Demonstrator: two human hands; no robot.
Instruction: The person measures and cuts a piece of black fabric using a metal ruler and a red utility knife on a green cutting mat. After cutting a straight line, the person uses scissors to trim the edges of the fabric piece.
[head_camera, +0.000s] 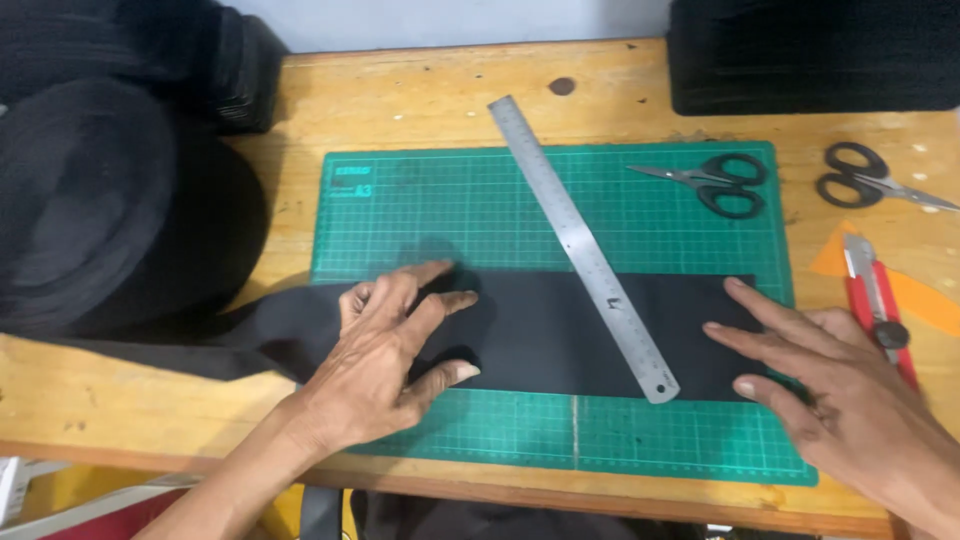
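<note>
Head view: both hands, left (385, 350) at 8 o'clock and right (820, 385) at 4, press spread fingers on a black fabric strip (540, 335) across the green cutting mat (480, 200), a steel ruler (585, 245) lying diagonally over it.

A sewing or craft workshop is shown: a worn wooden bench (420, 95) is covered by a green cutting mat (450, 200), on which a steel ruler (580, 245), scissors (715, 182), a cutter (880, 300) and black fabric (540, 330) are laid.
</note>
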